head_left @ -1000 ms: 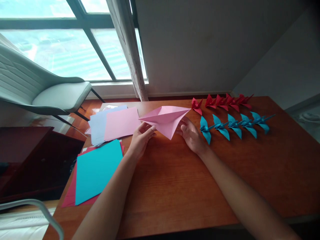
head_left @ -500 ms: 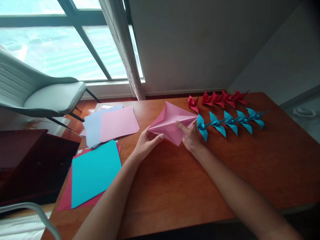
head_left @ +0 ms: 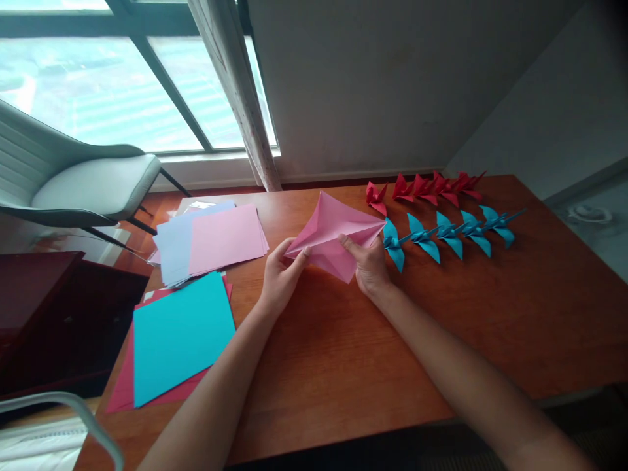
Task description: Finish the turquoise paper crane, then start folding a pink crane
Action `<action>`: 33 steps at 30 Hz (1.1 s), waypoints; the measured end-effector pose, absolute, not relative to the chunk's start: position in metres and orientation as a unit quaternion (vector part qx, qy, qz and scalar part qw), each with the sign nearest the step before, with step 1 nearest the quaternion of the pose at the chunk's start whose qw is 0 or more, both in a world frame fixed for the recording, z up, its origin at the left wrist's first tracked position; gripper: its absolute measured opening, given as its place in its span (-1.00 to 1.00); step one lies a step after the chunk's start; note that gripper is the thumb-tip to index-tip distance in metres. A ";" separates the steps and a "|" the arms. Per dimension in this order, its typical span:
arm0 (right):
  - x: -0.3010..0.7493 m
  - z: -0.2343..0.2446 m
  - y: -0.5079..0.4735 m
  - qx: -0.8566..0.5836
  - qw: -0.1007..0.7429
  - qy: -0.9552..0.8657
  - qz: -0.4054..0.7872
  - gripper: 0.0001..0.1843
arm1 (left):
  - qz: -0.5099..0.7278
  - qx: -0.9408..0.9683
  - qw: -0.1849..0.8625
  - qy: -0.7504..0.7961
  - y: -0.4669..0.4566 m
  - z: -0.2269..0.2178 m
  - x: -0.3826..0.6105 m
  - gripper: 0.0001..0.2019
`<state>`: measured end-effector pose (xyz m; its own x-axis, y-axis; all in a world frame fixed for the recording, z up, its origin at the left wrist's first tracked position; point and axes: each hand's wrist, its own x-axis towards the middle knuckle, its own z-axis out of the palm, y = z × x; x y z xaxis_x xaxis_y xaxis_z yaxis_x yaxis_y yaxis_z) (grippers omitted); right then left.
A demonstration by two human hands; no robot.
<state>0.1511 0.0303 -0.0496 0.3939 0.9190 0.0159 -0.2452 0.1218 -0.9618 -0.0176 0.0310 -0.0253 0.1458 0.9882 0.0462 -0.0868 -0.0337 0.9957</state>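
Note:
Between my two hands is a creased sheet of pink origami paper (head_left: 330, 226), held above the table with its corners pointing outward. My left hand (head_left: 284, 271) pinches its left corner, thumb on top and fingers underneath. On the right side my right hand (head_left: 370, 265) grips the sheet, its thumb pressed on the upper surface and the other fingers mostly hidden beneath. Just beyond my right hand stands a row of folded blue paper cranes (head_left: 424, 237). Behind them runs a row of folded red paper cranes (head_left: 426, 188).
Stacks of pink paper (head_left: 228, 239) and pale blue paper (head_left: 174, 248) overlap at the table's left. Nearer lies a turquoise sheet (head_left: 184, 340) over red paper (head_left: 120, 386). A chair (head_left: 93, 183) stands left of the wooden table (head_left: 333, 379), near the window.
My left thumb has moved up and inward onto the paper's left corner. The paper's lower left edge is bent up slightly. The whole view has shifted a little.

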 end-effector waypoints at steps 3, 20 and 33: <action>0.149 -0.048 0.030 -0.496 0.674 -0.344 0.426 -0.19 | 0.497 0.535 0.532 0.429 0.031 -0.025 -0.018 -0.74; 0.151 -0.041 0.026 -0.512 0.675 -0.354 0.396 -0.26 | 0.491 0.561 0.517 0.421 0.026 -0.019 -0.013 -0.73; 0.174 -0.032 0.025 -0.410 0.574 -0.511 0.492 -0.52 | 0.478 0.505 0.563 0.447 0.044 -0.024 -0.039 -0.52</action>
<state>0.1745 0.0246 -0.0324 -0.0049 0.9830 0.1835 -0.1460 0.1808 -0.9726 -0.0391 0.0443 -0.0239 0.1431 0.9895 -0.0197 -0.0873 0.0325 0.9957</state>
